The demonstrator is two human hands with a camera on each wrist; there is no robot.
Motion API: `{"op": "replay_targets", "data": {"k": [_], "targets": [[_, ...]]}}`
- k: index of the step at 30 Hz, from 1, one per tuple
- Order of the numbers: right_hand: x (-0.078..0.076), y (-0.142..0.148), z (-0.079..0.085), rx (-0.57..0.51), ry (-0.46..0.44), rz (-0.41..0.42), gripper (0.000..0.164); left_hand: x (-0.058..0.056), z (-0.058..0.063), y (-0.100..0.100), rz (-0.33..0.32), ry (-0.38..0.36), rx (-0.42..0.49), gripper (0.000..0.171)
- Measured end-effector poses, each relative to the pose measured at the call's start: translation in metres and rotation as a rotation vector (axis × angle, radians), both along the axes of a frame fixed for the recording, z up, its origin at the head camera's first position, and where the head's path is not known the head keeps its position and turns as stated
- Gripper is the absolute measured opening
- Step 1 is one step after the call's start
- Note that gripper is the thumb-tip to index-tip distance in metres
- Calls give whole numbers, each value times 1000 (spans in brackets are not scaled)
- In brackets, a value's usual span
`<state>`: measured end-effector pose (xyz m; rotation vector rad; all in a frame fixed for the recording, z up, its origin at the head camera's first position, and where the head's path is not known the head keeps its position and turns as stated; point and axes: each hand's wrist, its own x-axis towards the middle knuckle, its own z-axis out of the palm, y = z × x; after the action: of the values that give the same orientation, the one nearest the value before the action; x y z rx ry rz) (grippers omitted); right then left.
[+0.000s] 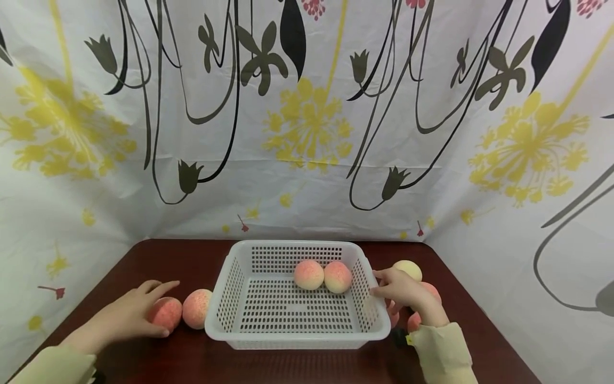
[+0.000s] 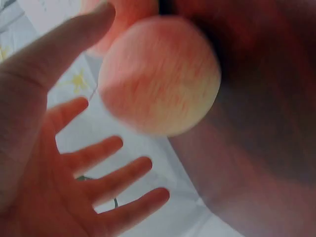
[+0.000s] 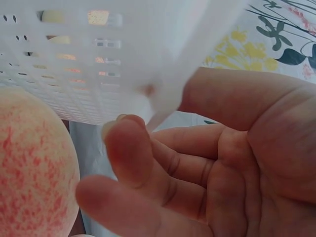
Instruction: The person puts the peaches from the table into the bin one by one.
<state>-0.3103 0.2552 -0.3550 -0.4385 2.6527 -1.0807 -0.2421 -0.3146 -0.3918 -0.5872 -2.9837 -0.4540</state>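
Note:
A white plastic basket [image 1: 292, 337] with grid walls stands on the table, two pink-and-yellow peaches [image 1: 309, 274] side by side in its right half. My right hand [image 1: 403, 290] is at the basket's right rim. In the right wrist view its thumb reaches over the rim [image 3: 170, 94] and the curled fingers [image 3: 129, 153] lie outside, pinching it. Left of the basket, my left hand [image 1: 127, 313] is around the far side of a red peach [image 1: 166, 313], its fingers spread and straight. Another peach [image 1: 196, 309] sits between that one and the basket wall.
Several more peaches [image 1: 408, 269] lie right of the basket, partly hidden behind my right hand and wrist. The dark red table [image 1: 163, 256] has a back edge against a white flowered curtain [image 1: 307, 208], which also hangs along both sides.

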Motion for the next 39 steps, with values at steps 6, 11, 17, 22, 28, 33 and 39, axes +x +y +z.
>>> {"op": "replay_targets", "data": {"k": [6, 11, 17, 22, 28, 33, 39], "targets": [[1, 0, 1, -4, 2, 5, 61, 8, -9, 7, 37, 24, -10, 92], [1, -2, 0, 16, 8, -18, 60, 10, -17, 7, 35, 27, 4, 88], [0, -4, -1, 26, 5, -45, 58, 9, -23, 6, 47, 55, 5, 87], [0, -3, -1, 18, 8, -32, 58, 8, -26, 7, 58, 95, -9, 83], [0, -2, -1, 12, 4, -21, 59, 6, -27, 8, 71, 102, -18, 77], [0, -2, -1, 8, 0, -23, 58, 5, -28, 7, 79, 99, -6, 75], [0, -2, -2, 1, 0, -24, 58, 5, -24, -1, 76, 129, -13, 75]]}}
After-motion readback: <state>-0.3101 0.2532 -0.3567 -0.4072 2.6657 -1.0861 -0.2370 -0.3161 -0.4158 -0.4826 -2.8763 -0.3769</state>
